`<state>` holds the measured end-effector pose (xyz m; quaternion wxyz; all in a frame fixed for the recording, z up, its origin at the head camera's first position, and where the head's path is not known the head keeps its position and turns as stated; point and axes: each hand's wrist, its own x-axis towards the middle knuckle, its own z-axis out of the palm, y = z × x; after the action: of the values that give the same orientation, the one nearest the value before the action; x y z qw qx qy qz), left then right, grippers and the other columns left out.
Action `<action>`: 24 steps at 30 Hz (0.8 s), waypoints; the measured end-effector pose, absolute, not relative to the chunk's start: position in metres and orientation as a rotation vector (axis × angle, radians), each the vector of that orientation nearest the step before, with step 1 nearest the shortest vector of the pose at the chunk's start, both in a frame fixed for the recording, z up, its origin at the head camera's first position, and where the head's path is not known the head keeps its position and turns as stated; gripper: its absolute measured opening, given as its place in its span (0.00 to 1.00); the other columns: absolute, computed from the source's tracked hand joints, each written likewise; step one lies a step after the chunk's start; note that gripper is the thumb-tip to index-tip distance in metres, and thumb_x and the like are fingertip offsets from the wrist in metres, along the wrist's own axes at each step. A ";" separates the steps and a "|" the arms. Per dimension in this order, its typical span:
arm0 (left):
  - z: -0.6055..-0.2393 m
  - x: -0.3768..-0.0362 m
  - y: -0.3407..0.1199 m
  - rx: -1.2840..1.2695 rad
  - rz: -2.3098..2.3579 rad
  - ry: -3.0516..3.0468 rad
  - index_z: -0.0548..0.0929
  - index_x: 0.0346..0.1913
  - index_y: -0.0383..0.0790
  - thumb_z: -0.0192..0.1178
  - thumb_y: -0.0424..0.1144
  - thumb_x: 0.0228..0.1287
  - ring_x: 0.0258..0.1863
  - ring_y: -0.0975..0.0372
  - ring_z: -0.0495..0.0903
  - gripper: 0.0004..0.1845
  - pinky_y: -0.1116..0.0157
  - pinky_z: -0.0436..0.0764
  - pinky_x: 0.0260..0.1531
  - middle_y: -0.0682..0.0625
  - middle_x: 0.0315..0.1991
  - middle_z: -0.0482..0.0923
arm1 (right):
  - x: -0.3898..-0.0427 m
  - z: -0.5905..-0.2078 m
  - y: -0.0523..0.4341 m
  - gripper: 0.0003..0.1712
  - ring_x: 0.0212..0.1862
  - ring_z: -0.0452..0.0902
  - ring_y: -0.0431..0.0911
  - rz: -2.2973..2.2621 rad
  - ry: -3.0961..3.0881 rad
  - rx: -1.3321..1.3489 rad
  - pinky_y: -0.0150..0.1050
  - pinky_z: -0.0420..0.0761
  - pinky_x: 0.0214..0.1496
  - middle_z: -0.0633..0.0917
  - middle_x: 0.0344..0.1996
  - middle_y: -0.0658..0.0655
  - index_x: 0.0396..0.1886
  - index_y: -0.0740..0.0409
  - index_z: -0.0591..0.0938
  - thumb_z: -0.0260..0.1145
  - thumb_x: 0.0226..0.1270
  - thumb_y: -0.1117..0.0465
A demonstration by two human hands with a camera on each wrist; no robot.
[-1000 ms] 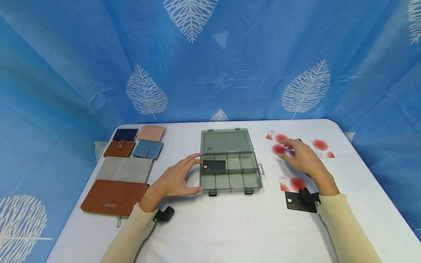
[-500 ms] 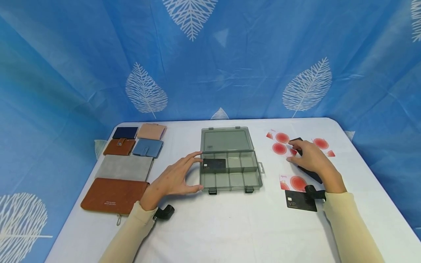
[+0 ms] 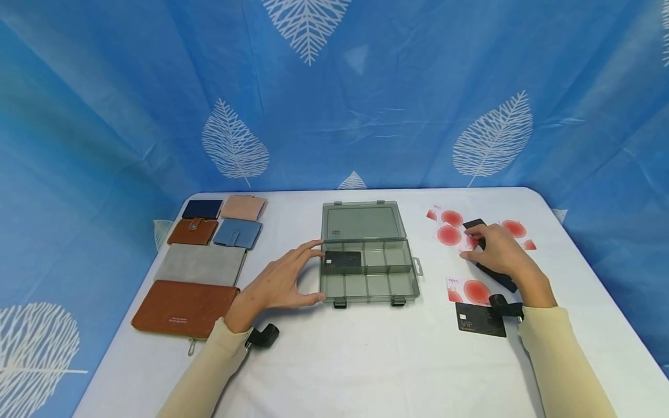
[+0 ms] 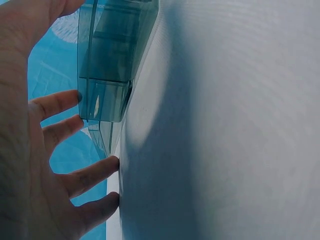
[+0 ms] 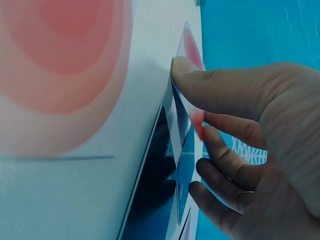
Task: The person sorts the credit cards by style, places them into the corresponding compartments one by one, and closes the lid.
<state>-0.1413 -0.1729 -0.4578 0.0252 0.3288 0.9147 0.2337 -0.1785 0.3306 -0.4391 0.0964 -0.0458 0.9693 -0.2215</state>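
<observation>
My right hand [image 3: 499,249] pinches a red-and-white card [image 5: 192,47] between thumb and fingers. The card is tilted in the right wrist view. Beneath that hand lie dark cards [image 3: 475,223], partly covered. On the left, my left hand [image 3: 279,281] touches the side of a translucent grey-green compartment box [image 3: 363,223], fingers spread and fairly straight. Its fingertips [image 4: 74,97] meet the box edge in the left wrist view. The box lid is folded back, and a black VIP card [image 3: 342,262] lies across the rear-left compartments.
Other red-and-white cards [image 3: 514,228] and a black VIP card [image 3: 479,320] lie around my right hand. Along the table's left side are a brown zip wallet [image 3: 185,307], a grey wallet [image 3: 201,264], a blue wallet [image 3: 237,233] and several smaller ones. A blue curtain [image 3: 366,116] hangs behind.
My right hand has drawn a little to the right, showing more of the dark cards beneath. My left hand stays at the box's left side. The view has shifted slightly.
</observation>
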 end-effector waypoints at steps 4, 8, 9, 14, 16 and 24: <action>-0.457 -0.141 -0.172 1.007 0.723 2.823 0.72 0.78 0.49 0.72 0.67 0.60 0.78 0.48 0.69 0.47 0.43 0.84 0.52 0.52 0.86 0.55 | -0.178 -0.440 0.330 0.40 0.58 0.72 0.69 -0.650 2.905 -0.155 0.69 0.80 0.59 0.79 0.56 0.76 0.71 0.69 0.75 0.80 0.65 0.57; -0.456 -0.140 -0.172 1.011 0.730 2.827 0.72 0.78 0.49 0.72 0.67 0.61 0.77 0.47 0.70 0.47 0.43 0.84 0.52 0.52 0.86 0.56 | -0.178 -0.438 0.327 0.37 0.59 0.76 0.72 -0.658 2.893 -0.158 0.70 0.81 0.60 0.80 0.59 0.77 0.73 0.64 0.73 0.76 0.70 0.59; -0.456 -0.140 -0.172 1.012 0.734 2.828 0.72 0.78 0.48 0.72 0.67 0.61 0.77 0.47 0.70 0.47 0.43 0.84 0.52 0.52 0.86 0.56 | -0.178 -0.437 0.325 0.35 0.59 0.76 0.72 -0.664 2.895 -0.151 0.71 0.80 0.60 0.80 0.59 0.78 0.74 0.62 0.72 0.74 0.72 0.59; -0.457 -0.139 -0.172 1.007 0.728 2.838 0.72 0.78 0.48 0.71 0.68 0.60 0.76 0.47 0.71 0.47 0.44 0.84 0.50 0.51 0.86 0.56 | -0.177 -0.433 0.315 0.26 0.48 0.80 0.64 -0.721 3.011 -0.187 0.66 0.84 0.53 0.84 0.51 0.72 0.72 0.61 0.77 0.67 0.79 0.60; -0.457 -0.139 -0.173 1.003 0.722 2.843 0.72 0.78 0.48 0.71 0.68 0.60 0.76 0.47 0.71 0.48 0.45 0.84 0.48 0.51 0.86 0.56 | -0.175 -0.430 0.310 0.23 0.44 0.80 0.61 -0.763 3.083 -0.222 0.64 0.84 0.50 0.86 0.48 0.70 0.69 0.61 0.79 0.67 0.79 0.61; -0.460 -0.140 -0.172 0.997 0.710 2.848 0.73 0.78 0.49 0.71 0.68 0.60 0.76 0.47 0.71 0.47 0.45 0.84 0.48 0.53 0.86 0.56 | -0.161 -0.410 0.278 0.18 0.51 0.84 0.67 -0.907 3.238 -0.339 0.68 0.82 0.56 0.89 0.51 0.69 0.62 0.61 0.84 0.70 0.76 0.64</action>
<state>-0.1403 -0.1718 -0.4597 0.0209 0.3215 0.9186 0.2289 -0.1612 0.2775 -0.4098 -0.1189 -0.0994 0.9513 -0.2663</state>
